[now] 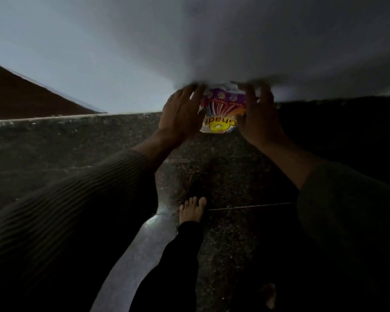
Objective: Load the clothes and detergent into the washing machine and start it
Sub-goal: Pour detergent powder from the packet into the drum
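Detergent packet (221,111) held up in the air between both hands, above the floor and about mid-frame right of centre; its top edge meets a big pale blurred surface (189,41) that fills the upper frame, can't tell what that is. Packet is a small crumpled plastic pouch: white edges, purple upper part with pale round spots, red-and-white rays fanning from the middle, an orange band, and a yellow circle near the lower edge. Writing is seen upside down, red letters on yellow, reads roughly "hadi", first letter unclear; small print at the top is too blurred to read. Left hand (180,113) grips the packet's left side, fingers (195,91) reaching up and bent round its upper edge. Right hand (259,115) grips the right side, fingers likewise wrapped on the packet, tips blurred. Left arm in a ribbed dark sleeve (77,199), right sleeve (347,221) plain and dark. Dark speckled stone floor (234,176) below, a bare foot (193,210) on it. Brown panel (20,93) at far left. Very dim lighting.
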`<state>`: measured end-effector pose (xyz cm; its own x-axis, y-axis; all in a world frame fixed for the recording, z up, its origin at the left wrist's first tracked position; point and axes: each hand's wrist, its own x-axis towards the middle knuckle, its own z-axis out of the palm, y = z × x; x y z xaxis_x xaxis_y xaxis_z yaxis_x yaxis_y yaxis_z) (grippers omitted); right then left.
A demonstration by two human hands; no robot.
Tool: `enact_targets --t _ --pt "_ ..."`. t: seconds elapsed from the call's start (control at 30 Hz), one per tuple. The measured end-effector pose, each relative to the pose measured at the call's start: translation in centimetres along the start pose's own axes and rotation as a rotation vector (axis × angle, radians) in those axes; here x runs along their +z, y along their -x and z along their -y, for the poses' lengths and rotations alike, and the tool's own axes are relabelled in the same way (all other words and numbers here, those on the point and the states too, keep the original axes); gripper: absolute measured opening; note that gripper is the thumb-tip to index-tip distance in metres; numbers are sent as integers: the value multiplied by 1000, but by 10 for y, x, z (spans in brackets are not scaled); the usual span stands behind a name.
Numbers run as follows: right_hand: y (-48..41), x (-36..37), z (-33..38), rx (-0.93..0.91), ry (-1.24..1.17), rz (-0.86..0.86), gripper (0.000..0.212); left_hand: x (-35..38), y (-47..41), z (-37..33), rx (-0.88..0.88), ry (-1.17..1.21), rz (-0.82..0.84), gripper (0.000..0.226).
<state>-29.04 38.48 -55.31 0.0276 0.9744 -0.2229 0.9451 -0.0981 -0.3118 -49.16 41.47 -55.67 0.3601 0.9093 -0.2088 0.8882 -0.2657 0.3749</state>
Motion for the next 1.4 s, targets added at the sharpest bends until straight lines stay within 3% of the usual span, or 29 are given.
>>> enact_targets --t 0.23,0.33,0.5,0.63,0.73,0.8,0.93,1.03,1.4 --pt "-24 21 0 73 29 -115 37 13 -8 2 34 128 -40 55" --pt "-17 14 2 93 54 -84 26 15 -8 -2 -17 155 -63 52" --pt "22 9 -1 38 31 -33 19 2 3 -19 60 80 75 35" --pt "63 2 9 46 46 63 24 -19 22 -38 5 -99 168 26" --pt "94 -9 11 148 -41 23 18 -44 50 -93 -87 124 177 25" --pt "122 -16 5 211 -74 -5 15 -71 75 -132 -27 140 101 21" --pt "195 -40 -14 327 -268 -85 29 -41 100 -112 -8 194 150 31" --pt "260 -70 -22 408 -339 -124 20 -31 114 -131 -62 367 153 16" --pt "458 -215 7 644 -561 -441 29 -63 251 -289 85 893 457 28"
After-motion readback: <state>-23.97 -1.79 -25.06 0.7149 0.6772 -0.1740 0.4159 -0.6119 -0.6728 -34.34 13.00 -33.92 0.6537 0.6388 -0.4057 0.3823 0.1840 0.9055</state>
